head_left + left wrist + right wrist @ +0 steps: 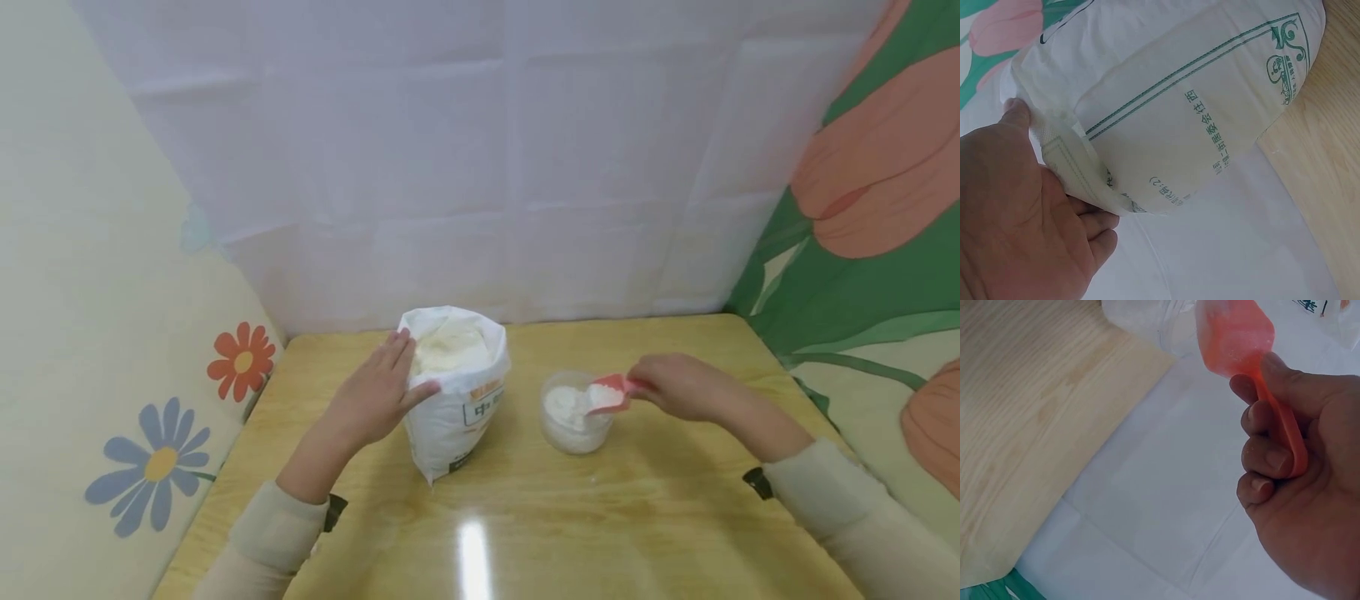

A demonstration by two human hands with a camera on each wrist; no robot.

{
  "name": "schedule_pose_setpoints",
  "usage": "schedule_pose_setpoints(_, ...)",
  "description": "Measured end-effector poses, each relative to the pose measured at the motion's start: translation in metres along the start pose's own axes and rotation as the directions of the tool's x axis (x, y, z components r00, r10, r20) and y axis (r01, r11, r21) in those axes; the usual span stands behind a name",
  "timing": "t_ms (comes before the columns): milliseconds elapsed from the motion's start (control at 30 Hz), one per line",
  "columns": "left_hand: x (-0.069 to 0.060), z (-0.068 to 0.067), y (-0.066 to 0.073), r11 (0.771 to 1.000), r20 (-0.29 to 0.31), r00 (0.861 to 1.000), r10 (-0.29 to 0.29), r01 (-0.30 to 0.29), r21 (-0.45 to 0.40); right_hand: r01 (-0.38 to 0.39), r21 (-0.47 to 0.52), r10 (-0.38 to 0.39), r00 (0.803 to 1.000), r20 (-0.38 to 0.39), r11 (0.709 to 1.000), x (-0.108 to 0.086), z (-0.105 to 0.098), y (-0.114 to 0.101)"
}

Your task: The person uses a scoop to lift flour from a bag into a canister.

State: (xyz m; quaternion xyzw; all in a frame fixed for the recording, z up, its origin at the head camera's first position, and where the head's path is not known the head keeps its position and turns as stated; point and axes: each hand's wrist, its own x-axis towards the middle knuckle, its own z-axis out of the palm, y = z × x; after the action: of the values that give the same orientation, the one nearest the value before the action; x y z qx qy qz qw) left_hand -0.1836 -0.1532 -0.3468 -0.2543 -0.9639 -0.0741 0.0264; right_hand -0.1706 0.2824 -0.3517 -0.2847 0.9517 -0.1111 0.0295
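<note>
An open white flour bag [457, 400] with printed sides stands on the table, pale powder showing at its mouth. My left hand [382, 387] holds its left rim, thumb on the near side; in the left wrist view, fingers [1102, 245] bend round the bag's edge. To the right sits a clear round tub [576, 437] of white flour [566, 404]. My right hand [678, 385] grips the handle of a small pink scoop [617, 400]. The scoop carries flour and is over the tub's right side. In the right wrist view, fingers wrap round the handle.
The wooden table [540, 533] runs back to a white cloth backdrop [450, 167]. A flower-patterned cloth [161, 462] hangs at the left, and another cloth with large pink blooms [877, 183] hangs at the right.
</note>
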Motion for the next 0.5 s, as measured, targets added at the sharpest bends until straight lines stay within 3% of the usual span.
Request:
schedule_pose_setpoints(300,0.001,-0.001,0.000,1.000,0.003,1.000,-0.010,0.010,0.003,0.097,-0.130,-0.098,0.995,-0.001,0.987,0.010,-0.009,-0.002)
schedule_pose_setpoints(500,0.001,0.000,0.001,1.000,0.005,1.000,-0.017,0.017,0.002,0.097,-0.146,-0.092,0.995,0.043,0.985,0.016,-0.011,-0.005)
